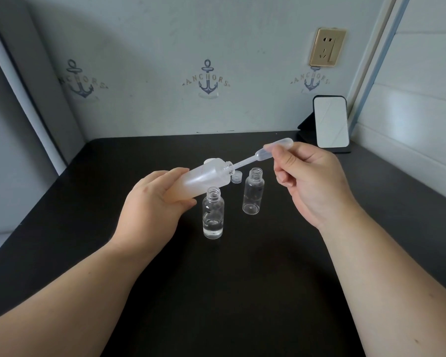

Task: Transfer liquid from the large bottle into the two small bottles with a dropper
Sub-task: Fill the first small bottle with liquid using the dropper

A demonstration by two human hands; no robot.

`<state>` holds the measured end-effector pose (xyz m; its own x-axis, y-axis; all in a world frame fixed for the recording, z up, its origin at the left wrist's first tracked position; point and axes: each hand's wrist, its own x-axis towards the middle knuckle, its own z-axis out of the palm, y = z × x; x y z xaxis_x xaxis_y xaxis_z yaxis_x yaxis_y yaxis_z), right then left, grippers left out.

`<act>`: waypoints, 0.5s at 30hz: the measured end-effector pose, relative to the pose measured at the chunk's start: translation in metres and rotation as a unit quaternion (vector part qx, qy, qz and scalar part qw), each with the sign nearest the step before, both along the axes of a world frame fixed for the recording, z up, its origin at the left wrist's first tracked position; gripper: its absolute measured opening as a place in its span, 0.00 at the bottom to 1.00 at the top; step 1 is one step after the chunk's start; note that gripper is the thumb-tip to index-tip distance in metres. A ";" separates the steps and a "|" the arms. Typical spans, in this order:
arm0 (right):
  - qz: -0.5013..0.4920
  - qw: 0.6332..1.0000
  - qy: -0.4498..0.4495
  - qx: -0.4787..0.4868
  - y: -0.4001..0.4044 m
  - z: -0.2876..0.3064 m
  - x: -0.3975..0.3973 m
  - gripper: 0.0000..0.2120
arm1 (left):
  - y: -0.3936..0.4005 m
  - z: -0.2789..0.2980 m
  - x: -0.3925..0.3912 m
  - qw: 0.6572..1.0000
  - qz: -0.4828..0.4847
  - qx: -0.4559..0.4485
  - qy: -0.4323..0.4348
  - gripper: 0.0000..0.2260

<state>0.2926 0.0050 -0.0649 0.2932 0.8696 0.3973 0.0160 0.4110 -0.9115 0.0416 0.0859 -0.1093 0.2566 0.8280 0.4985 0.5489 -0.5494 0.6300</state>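
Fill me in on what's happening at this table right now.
A person is moving liquid between bottles with a dropper. The left hand grips the large bottle, tilted, mouth toward the right. The right hand pinches the bulb of the dropper, whose tip sits in that bottle's mouth. Two small bottles stand open on the table: the near one holds some clear liquid at the bottom, the far one looks empty. A small cap lies behind them.

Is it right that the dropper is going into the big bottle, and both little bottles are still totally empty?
Not quite. The head view shows the dropper going into the big bottle, but only the farther little bottle looks empty. The nearer little bottle already has some clear liquid at its bottom.
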 end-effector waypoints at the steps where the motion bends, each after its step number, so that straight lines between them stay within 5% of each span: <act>1: -0.002 1.000 0.010 -0.003 0.000 0.000 0.001 0.10 | 0.000 0.000 0.000 1.000 -0.001 0.000 0.001 0.22; 15: 0.025 0.991 0.129 0.020 0.001 0.001 0.011 0.13 | -0.001 0.001 0.000 1.000 0.014 0.000 0.006 0.22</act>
<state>0.3035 0.0063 -0.0636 0.3468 0.8706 0.3490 -0.2371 0.4414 -0.8654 0.0413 0.0853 -0.1082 0.2385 0.8348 0.4962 0.5720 -0.5336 0.6229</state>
